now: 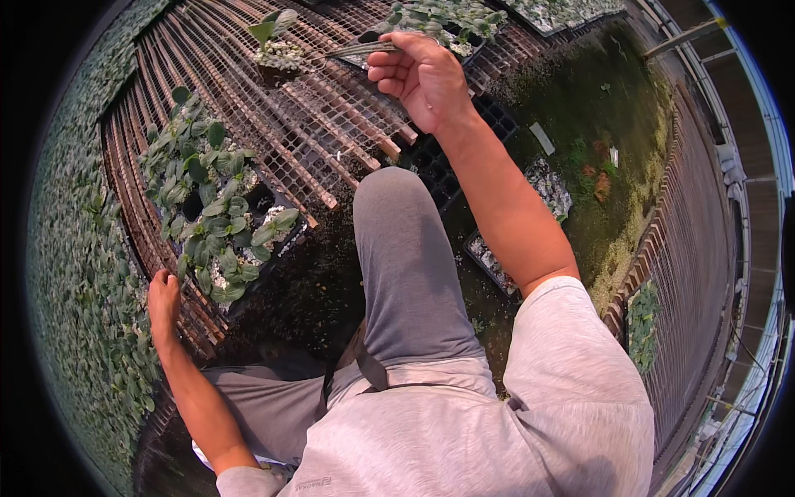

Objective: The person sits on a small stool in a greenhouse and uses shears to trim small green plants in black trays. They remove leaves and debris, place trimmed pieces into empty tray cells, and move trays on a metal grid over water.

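My right hand [419,77] is raised at the top, its thumb and fingers closed on a thin pair of long tweezers [363,49]. The tips point left towards a single seedling [267,31], which stands in a clump of white-flecked growing medium [281,57] on the mesh bench [248,118]. At the lower left, my left hand [164,301] is beside a black cell tray of leafy seedlings [220,214]. Its fingers are curled near the tray's leaves; whether they grip anything cannot be made out. A few cells of that tray show dark and bare.
Dense seedlings [81,298] cover the far left. More seedling trays [435,22] stand at the top. Empty black cell trays [435,171] lie past my knee [397,205]. Mossy ground [577,105] and another mesh bench [689,298] are on the right.
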The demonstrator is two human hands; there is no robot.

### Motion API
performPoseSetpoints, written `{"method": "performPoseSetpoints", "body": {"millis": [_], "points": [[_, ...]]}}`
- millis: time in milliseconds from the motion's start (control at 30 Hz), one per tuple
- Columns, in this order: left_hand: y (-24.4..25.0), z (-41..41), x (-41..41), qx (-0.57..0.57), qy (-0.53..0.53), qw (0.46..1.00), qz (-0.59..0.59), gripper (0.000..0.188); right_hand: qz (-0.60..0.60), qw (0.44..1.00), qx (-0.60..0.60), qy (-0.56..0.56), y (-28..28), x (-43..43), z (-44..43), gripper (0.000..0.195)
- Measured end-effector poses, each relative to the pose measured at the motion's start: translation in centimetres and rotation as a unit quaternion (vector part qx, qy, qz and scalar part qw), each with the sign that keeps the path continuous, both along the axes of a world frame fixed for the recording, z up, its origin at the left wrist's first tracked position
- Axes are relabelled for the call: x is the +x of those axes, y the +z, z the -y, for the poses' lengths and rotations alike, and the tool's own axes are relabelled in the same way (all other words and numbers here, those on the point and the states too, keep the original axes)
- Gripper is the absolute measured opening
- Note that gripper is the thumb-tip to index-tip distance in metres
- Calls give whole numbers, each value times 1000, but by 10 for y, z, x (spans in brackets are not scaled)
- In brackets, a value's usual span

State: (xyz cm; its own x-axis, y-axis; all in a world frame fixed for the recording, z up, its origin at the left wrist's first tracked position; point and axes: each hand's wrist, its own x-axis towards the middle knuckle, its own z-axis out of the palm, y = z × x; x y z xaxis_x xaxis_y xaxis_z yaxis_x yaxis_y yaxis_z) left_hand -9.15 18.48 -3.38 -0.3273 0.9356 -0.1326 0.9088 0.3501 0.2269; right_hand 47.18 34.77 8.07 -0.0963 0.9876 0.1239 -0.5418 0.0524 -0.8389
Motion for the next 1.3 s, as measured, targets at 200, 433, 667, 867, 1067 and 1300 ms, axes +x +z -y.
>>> {"method": "performPoseSetpoints", "body": {"millis": [200,433,667,867,1067,1300], "points": [[-25,11,-6,-101,-9,995,-10,38,36,972,-63,-222,-34,180,77,20],[-26,15,-7,-93,-27,995,-17,33,9,926,-185,-329,-133,268,158,20],[-24,13,7,-106,-2,994,-33,46,-18,929,-195,-314,-152,273,152,21],[-10,8,25,-146,-6,989,-15,51,-21,945,-146,-293,-123,258,72,21],[-9,15,23,-120,-12,993,2,48,4,951,-116,-286,-107,237,-19,18],[-10,19,22,-107,-37,993,29,48,126,931,-151,-307,-110,215,-77,16]]}}
